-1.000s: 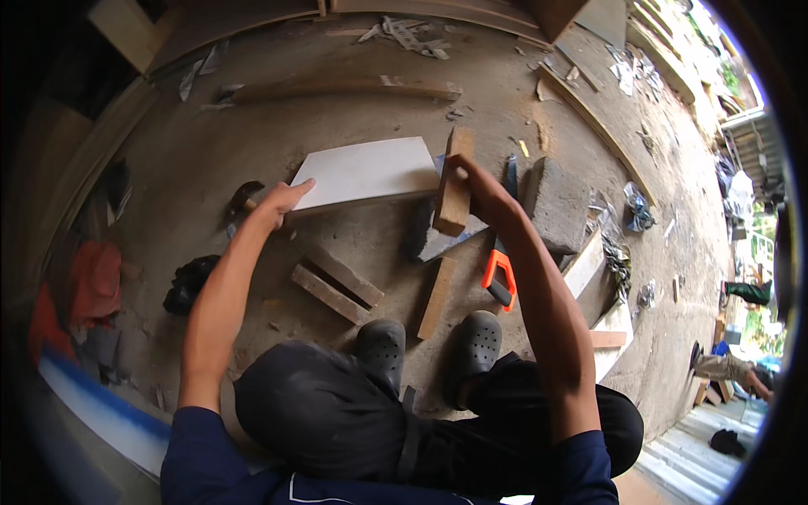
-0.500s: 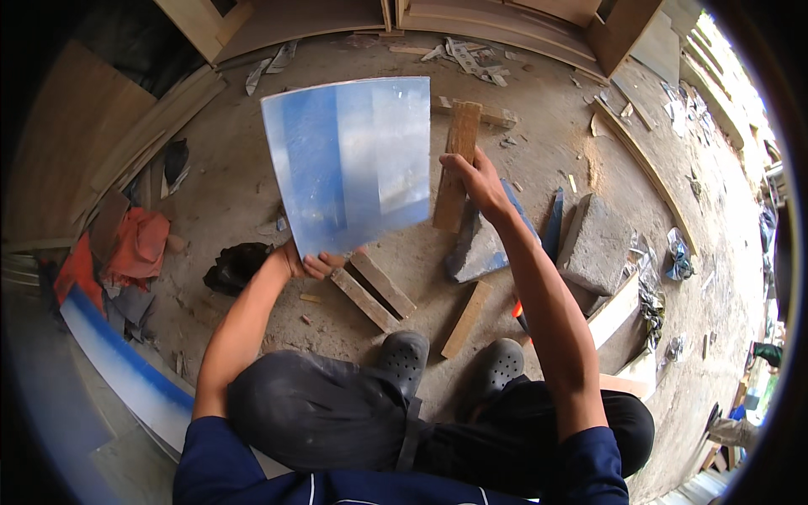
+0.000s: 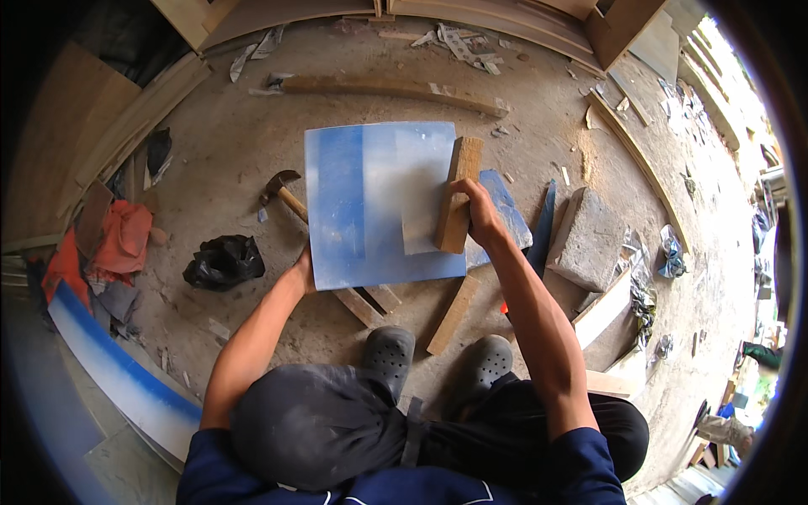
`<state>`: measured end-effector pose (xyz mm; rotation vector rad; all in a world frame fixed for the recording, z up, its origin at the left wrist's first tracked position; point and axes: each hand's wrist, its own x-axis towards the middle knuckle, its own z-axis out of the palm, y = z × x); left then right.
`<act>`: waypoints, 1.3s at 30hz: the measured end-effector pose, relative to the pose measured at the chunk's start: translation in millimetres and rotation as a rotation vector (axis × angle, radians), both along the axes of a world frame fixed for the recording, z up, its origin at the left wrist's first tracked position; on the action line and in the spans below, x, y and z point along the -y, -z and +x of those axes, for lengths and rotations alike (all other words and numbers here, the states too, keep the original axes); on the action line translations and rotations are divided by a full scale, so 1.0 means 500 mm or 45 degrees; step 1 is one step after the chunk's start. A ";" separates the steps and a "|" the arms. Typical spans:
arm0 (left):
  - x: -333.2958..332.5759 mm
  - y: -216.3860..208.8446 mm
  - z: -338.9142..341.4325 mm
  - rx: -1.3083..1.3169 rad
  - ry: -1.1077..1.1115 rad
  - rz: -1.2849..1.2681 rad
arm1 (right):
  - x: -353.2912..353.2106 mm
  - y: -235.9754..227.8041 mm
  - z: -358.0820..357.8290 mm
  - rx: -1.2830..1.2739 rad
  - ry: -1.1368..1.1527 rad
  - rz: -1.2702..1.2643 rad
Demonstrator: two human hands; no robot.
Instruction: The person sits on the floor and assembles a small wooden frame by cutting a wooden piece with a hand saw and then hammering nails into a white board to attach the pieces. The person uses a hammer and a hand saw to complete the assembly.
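My left hand [image 3: 305, 268] grips the lower left edge of a square panel [image 3: 370, 202] with a glossy blue and silver face, held up and tilted toward me. My right hand [image 3: 476, 215] is closed around a short wooden block [image 3: 457, 195] that rests against the panel's right side. A second blue-faced piece [image 3: 505, 209] lies on the ground just behind that hand. I am crouched, with my grey clogs [image 3: 387, 353] below the panel.
A hammer [image 3: 282, 192] lies left of the panel, a black bag [image 3: 223, 261] below it. Wood strips [image 3: 453, 313] lie near my feet. A stone block [image 3: 589, 237] sits at right, a long curved board [image 3: 396, 87] at the back, red cloth [image 3: 118, 240] at left.
The panel came up off the ground, stood raised in my left hand, and has now swung lower and flatter in front of me. My right hand kept the wooden block and brought it against the panel.
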<state>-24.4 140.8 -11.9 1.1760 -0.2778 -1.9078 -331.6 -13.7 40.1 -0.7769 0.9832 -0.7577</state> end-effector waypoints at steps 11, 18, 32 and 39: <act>0.141 0.004 -0.029 1.521 0.323 -0.085 | -0.029 0.057 -0.065 -0.381 -0.082 -0.166; 0.262 0.102 0.101 1.969 0.382 -0.273 | 0.016 -0.009 -0.102 -0.438 0.030 -0.059; 0.340 0.151 0.078 2.201 0.523 -0.140 | 0.148 0.048 -0.047 -0.434 0.092 -0.404; 0.400 0.051 0.008 2.080 0.800 -0.047 | 0.209 0.084 -0.014 -0.810 0.005 -0.778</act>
